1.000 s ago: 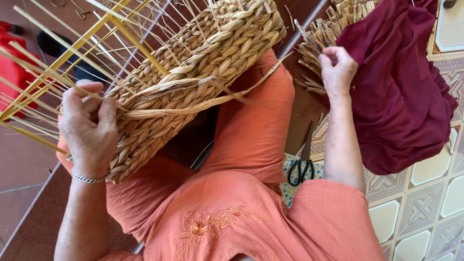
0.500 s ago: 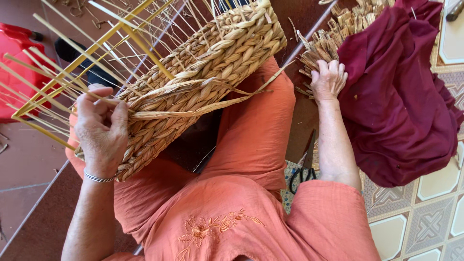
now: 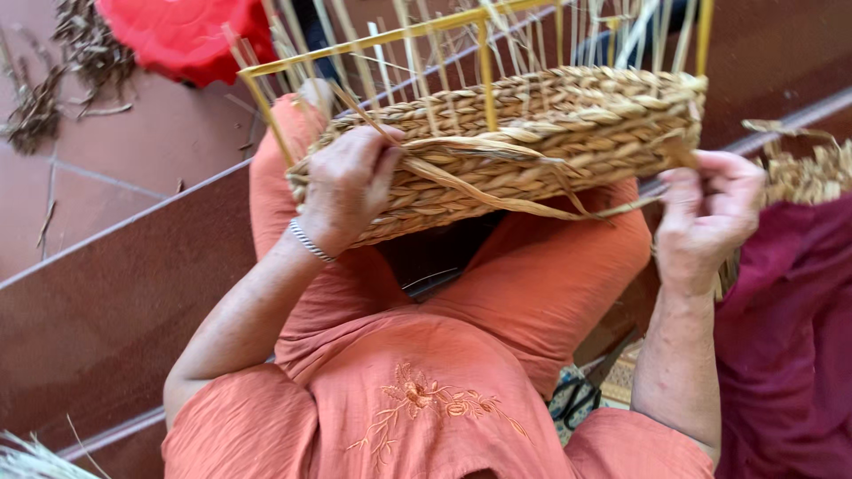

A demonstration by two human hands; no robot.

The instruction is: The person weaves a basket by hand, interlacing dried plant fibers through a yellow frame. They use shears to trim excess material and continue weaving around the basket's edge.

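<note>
Our left hand [image 3: 348, 184] presses curled fingers on the light, stiff half-woven straw basket [image 3: 524, 146] while our right hand [image 3: 710, 217] pinches its pliable flat strand [image 3: 532, 206], best gripped near the weave.

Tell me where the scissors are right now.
In the head view the scissors lie low and right of centre on the floor, partly hidden between the orange-clad leg and the right forearm, beside the maroon cloth.
</note>
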